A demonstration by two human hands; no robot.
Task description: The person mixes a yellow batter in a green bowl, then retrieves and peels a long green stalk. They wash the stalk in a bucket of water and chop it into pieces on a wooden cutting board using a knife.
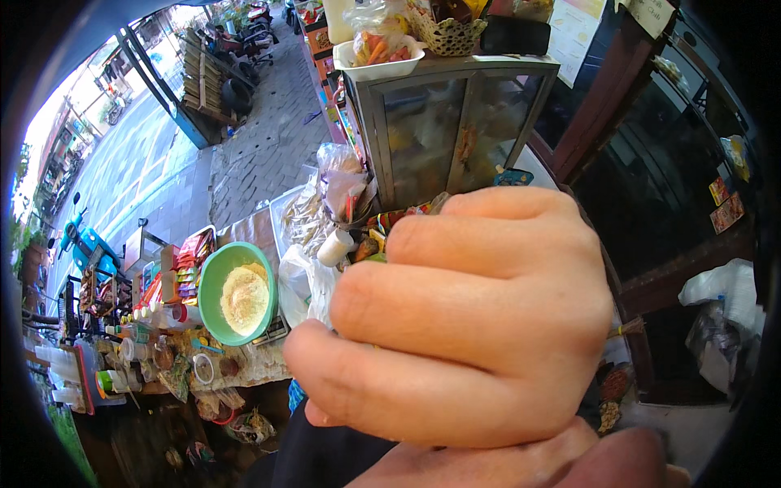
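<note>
My right hand (476, 317), close to the camera, is curled into a fist with its back to me. Its palm is hidden, and I see nothing held in it. Under its wrist side shows part of what looks like my left hand (518, 460), cut off by the lower edge; its fingers cannot be made out. Left of the fist, a green plastic basin (208, 293) holds a heap of pale yellow and white flour-like powder (244, 299). The basin rests on what may be a scale (274, 330). A white plastic bag (299, 283) lies between basin and fist.
Jars and tubs (137, 351) crowd the worn table (262, 366). Sachets (192, 259) stand behind the basin. A white cup-like container (335, 247) leans near a tray of bagged goods (305, 213). Beyond rises a glass-front cabinet (421, 140); dark-framed doors (659, 171) stand at right.
</note>
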